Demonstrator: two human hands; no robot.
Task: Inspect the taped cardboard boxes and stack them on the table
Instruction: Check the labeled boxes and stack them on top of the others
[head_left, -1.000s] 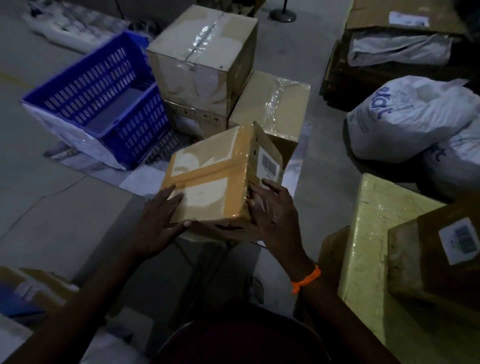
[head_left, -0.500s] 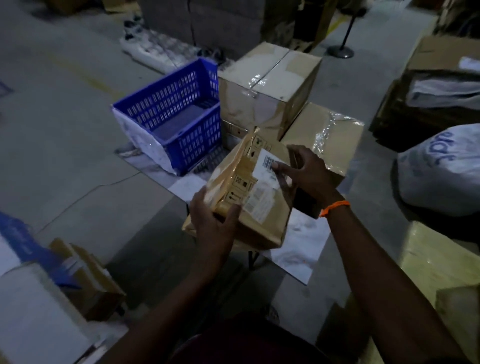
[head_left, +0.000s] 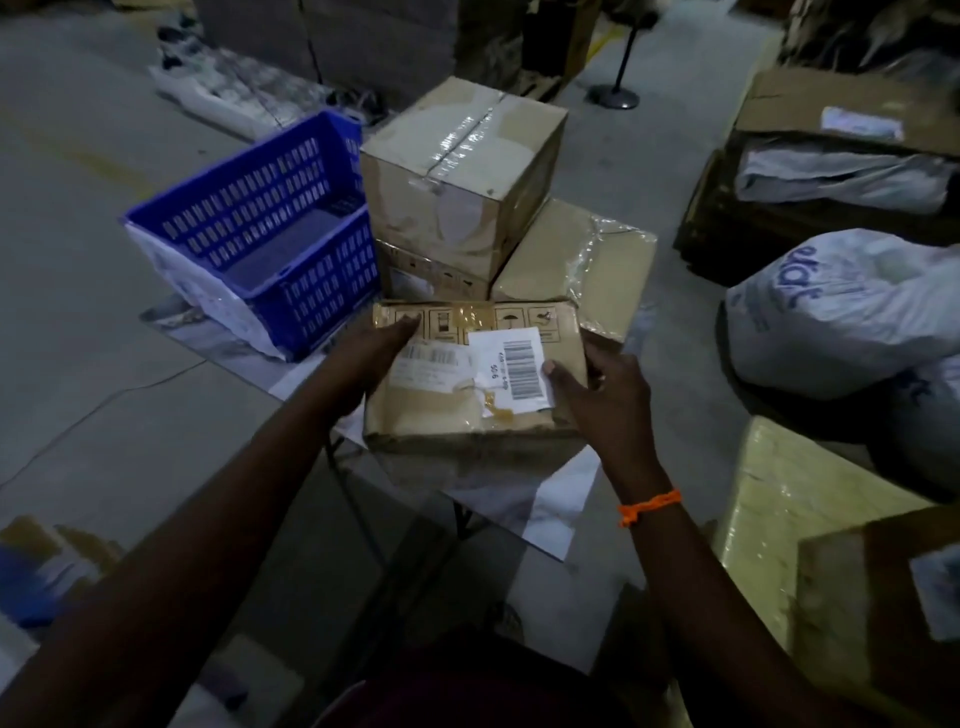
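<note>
A small taped cardboard box (head_left: 457, 410) with white barcode labels on its upper face sits level in front of me, over the near part of the small table (head_left: 550, 514). My left hand (head_left: 371, 353) grips its left side with fingers over the top. On the right edge my right hand (head_left: 597, 389) holds it, thumb on the barcode label. Behind it, a large taped box (head_left: 457, 176) stands on a flatter box (head_left: 431, 278). A plastic-wrapped box (head_left: 571, 265) lies to their right.
A blue plastic crate (head_left: 265, 228) sits on the table's left end. White sacks (head_left: 841, 312) lie on the floor at right, with a yellow-wrapped box (head_left: 779, 519) nearer me. More cartons (head_left: 831, 130) stand at the back right. A stand base (head_left: 615, 96) is on the floor behind.
The small box has been turned from tilted on its edge to flat, label face up. My left hand shifted from its near corner to its left side.
</note>
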